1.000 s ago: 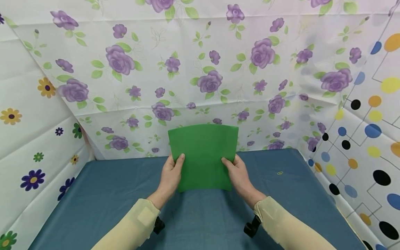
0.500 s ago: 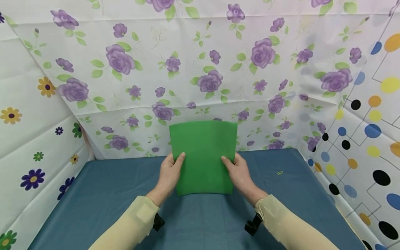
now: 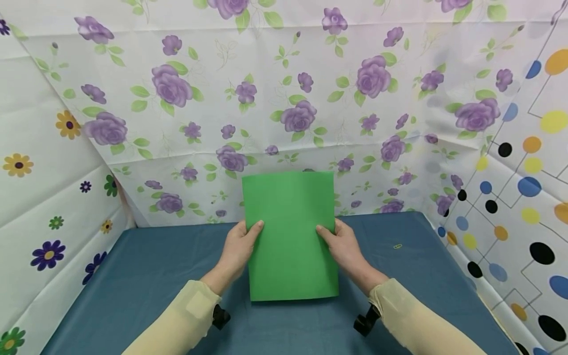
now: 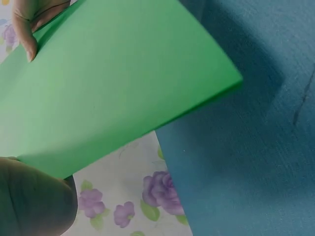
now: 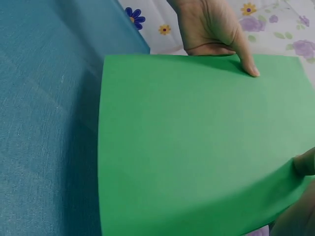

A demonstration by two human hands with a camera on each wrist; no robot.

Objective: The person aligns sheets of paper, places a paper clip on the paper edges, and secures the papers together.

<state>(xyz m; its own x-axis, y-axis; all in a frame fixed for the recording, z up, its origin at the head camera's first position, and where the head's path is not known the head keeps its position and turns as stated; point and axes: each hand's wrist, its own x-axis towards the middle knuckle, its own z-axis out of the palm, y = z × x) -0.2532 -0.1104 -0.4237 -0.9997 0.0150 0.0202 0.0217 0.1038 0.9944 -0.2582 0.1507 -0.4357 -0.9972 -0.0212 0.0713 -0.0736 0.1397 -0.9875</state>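
Observation:
In the head view a plain green sheet of paper is held up by its two long sides, over the table. My left hand pinches the left side, thumb on the front face. On the right side my right hand does the same. The other fingers go behind the sheet and are hidden. A darker, slightly thick edge shows on the green paper in the left wrist view; I cannot tell whether it is one sheet or several. The right wrist view shows the green paper nearly flat.
A blue cloth covers the table. On its right part lies a small yellow paper clip. A purple-flowered curtain hangs behind, with patterned cloth on the left and right.
The paper was bowed and tilted with its lower edge farther away. That edge has swung down toward me, and the sheet now looks flatter and longer. Both hands keep their grip.

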